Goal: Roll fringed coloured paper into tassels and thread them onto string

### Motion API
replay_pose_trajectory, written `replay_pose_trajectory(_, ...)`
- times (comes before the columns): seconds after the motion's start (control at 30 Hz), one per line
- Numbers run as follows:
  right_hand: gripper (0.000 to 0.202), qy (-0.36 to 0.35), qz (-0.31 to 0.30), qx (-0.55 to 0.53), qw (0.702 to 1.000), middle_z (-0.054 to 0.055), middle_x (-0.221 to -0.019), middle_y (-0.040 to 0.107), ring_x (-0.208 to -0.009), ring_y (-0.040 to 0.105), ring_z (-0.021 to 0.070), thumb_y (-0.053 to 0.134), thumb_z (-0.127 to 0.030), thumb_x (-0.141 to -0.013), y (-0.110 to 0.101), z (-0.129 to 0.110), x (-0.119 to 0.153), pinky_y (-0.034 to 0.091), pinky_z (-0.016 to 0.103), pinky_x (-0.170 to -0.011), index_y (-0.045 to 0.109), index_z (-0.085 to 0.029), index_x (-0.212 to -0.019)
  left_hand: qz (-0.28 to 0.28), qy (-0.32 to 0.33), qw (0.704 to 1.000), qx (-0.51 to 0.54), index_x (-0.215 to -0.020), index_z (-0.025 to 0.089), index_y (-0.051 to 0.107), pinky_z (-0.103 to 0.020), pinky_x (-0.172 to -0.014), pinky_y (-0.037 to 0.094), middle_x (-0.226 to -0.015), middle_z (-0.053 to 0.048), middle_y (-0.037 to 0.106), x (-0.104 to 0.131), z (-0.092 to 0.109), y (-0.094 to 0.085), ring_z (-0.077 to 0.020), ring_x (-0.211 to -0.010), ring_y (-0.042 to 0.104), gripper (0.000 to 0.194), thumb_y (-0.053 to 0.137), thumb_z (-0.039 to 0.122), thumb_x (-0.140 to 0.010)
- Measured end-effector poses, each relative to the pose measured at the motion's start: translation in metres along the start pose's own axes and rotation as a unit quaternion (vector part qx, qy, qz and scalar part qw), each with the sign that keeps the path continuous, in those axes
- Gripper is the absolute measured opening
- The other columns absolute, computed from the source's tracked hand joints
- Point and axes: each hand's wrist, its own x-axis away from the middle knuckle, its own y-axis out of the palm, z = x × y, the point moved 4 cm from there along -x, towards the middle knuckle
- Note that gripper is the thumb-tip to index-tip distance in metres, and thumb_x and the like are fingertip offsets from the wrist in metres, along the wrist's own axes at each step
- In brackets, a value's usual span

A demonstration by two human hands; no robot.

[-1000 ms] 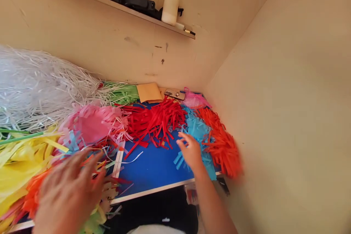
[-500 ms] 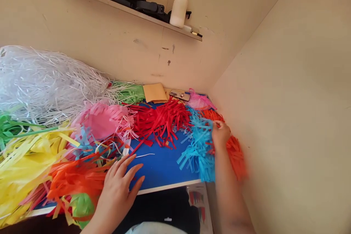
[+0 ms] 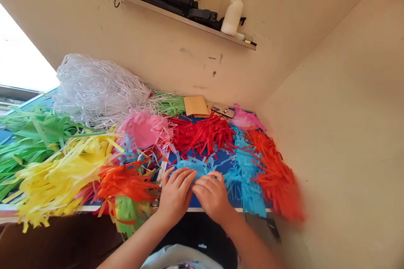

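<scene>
A piece of blue fringed tissue paper (image 3: 194, 164) lies in front of me at the near middle of the table. My left hand (image 3: 177, 191) is closed on its near edge, fingers bent over it. Close beside it, my right hand (image 3: 212, 195) grips the same edge with curled fingers; the fingertips are partly hidden. Right of my hands is a pile of blue fringed paper (image 3: 249, 176), bordered by an orange-red fringed pile (image 3: 277, 172). Red fringed paper (image 3: 203, 134) lies just beyond the held piece.
Pink (image 3: 143, 128), yellow (image 3: 63, 176) and green fringed paper (image 3: 28, 134) spread over the left side. White shredded strands (image 3: 97, 88) stand behind them. A phone (image 3: 222, 110) and a brown envelope (image 3: 196, 106) lie by the wall. A shelf (image 3: 186, 23) holds a white bottle (image 3: 232, 14).
My right hand has come left from the blue pile with a blue fringed piece. My left hand has moved right to meet it, and both now hold it. The view has shifted left.
</scene>
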Motion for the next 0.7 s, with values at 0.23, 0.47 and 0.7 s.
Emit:
replay_pose_trajectory(0.23, 0.020, 0.139, 0.105, 0.057, 0.983, 0.002, -0.094, 0.073, -0.091, 0.065, 0.0191, 0.054, -0.010, -0.086, -0.001, 0.029, 0.012, 0.037, 0.040, -0.091, 0.064, -0.023, -0.098, 0.022, -0.005, 1.000, -0.018, -0.098, 0.028, 0.070, -0.044, -0.102, 0.028, -0.090, 0.002, 0.077, 0.002, -0.015, -0.010, -0.0183, -0.087, 0.068, 0.018, 0.055, 0.020, -0.092)
replay_pose_trajectory(0.47, 0.039, 0.111, 0.162, 0.057, 0.979, 0.009, -0.110, 0.067, -0.108, 0.060, 0.0276, 0.057, -0.014, -0.085, -0.016, -0.018, 0.024, 0.042, 0.048, -0.096, 0.059, -0.026, -0.121, 0.036, 0.002, 0.999, -0.035, -0.094, 0.023, 0.069, -0.042, -0.100, 0.032, -0.096, 0.000, 0.077, -0.010, -0.019, -0.022, -0.0197, -0.092, 0.070, 0.020, 0.053, 0.012, -0.086)
replay_pose_trajectory(0.7, 0.085, 0.191, -0.005, -0.410, 0.892, 0.013, -0.129, 0.057, -0.118, 0.056, 0.0299, 0.056, -0.078, -0.072, 0.056, -0.031, -0.012, 0.043, 0.045, -0.104, 0.047, -0.021, -0.134, 0.045, 0.060, 0.994, -0.074, -0.098, 0.022, 0.065, -0.041, -0.096, 0.034, -0.101, -0.002, 0.077, -0.021, 0.003, -0.062, -0.0216, -0.094, 0.071, 0.017, 0.050, 0.019, -0.091)
